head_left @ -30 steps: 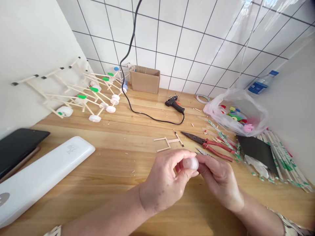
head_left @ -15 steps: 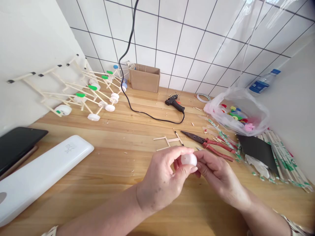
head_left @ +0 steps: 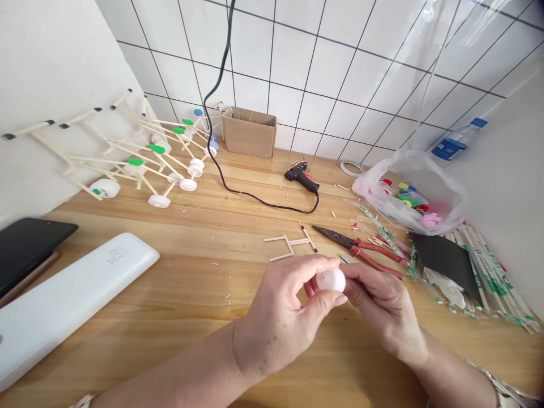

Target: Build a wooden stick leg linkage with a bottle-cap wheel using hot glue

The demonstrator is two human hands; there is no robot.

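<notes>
A small white bottle cap point(head_left: 331, 280) with a tiny hole in it is pinched between the thumb and fingers of my left hand point(head_left: 293, 303). Against the cap's right side, my right hand point(head_left: 382, 306) has its thumb and index finger pressed together; whatever is between them is hidden. Just beyond my hands lies a little frame of wooden sticks point(head_left: 291, 243), with a black-tipped stick point(head_left: 309, 238) at its right. Red-handled pliers point(head_left: 361, 248) rest to the right of it, and a bit of a metal blade point(head_left: 346, 259) shows behind my fingers.
Stick-built models point(head_left: 140, 161) with white cap wheels stand at left, near a white power bank point(head_left: 80, 300) and a black phone point(head_left: 34, 249). A corded glue gun point(head_left: 302, 177), cardboard box point(head_left: 249, 133), tape roll point(head_left: 351, 168), plastic bag point(head_left: 369, 187) of coloured caps, wrapped sticks point(head_left: 501, 277) and bottle point(head_left: 454, 144) lie beyond.
The cap has turned slightly in my fingers, showing more of its flat face. Both hands have shifted a little to the right and toward me.
</notes>
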